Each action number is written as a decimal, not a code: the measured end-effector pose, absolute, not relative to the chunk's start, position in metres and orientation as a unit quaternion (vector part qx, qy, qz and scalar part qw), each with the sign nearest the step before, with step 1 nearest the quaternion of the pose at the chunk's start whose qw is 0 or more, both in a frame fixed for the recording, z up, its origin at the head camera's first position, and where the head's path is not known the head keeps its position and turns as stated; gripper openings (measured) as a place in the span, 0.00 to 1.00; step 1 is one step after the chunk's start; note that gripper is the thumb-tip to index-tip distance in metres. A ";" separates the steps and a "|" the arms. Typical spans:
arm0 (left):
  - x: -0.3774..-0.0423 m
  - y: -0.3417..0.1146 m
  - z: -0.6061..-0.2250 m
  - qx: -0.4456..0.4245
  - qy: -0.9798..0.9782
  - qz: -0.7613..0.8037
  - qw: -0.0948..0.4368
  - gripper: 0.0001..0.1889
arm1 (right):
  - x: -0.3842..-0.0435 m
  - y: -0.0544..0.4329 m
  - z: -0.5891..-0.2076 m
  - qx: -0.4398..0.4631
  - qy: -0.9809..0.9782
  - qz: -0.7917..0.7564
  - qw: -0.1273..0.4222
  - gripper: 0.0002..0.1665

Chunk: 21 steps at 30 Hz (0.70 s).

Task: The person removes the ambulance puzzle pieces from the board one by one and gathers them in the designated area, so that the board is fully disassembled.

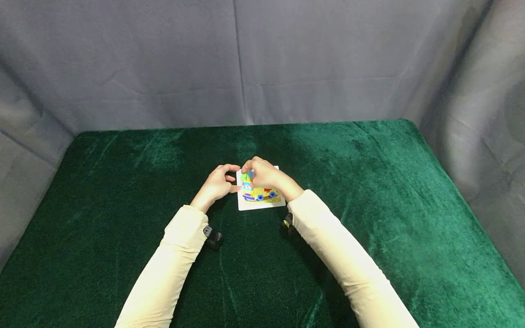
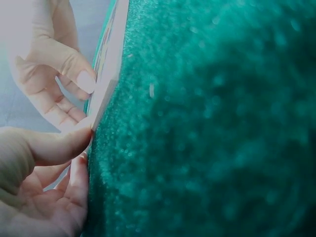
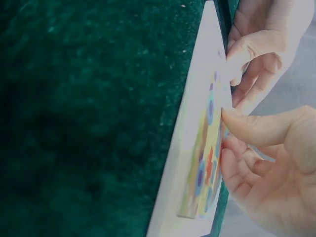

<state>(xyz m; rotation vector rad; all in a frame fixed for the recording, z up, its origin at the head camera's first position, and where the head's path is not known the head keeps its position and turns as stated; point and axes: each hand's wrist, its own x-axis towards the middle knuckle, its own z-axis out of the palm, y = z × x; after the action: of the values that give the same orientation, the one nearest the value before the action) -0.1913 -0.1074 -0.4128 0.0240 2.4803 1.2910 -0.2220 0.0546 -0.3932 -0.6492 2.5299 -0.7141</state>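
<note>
Cream sleeves nearest, leading to a picture board on green cloth.
Board: probably light, stiff, slightly slick; best gripped by its white rim, sparing the printed face. Left hand at board's left edge, fingers loosely open, touching. Right hand bent over board's upper left, fingertips at printed face; pinching or only pressing, cannot tell. Grey curtain beyond board.

From 6 o'clock, high and well back, the head camera looks down toward the grey curtain at 12. Close and low, the left wrist camera at 7 and right wrist camera at 5 both frame the picture board, left hand and right hand.
</note>
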 end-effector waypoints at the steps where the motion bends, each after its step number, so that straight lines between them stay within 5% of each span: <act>1: -0.191 -0.107 -0.413 0.009 0.873 0.456 0.172 0.31 | -0.222 0.054 -0.393 -0.235 0.913 -0.255 0.214 0.25; 21: -0.191 -0.106 -0.412 -0.001 0.872 0.459 0.173 0.31 | -0.223 0.051 -0.386 -0.247 0.919 -0.217 0.217 0.23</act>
<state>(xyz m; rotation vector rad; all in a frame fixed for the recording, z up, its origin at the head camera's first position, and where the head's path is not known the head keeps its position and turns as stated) -0.1914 -0.1057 -0.4125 -0.0040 2.4726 1.3019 -0.2234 0.0505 -0.3859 -0.6845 2.5468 -0.6006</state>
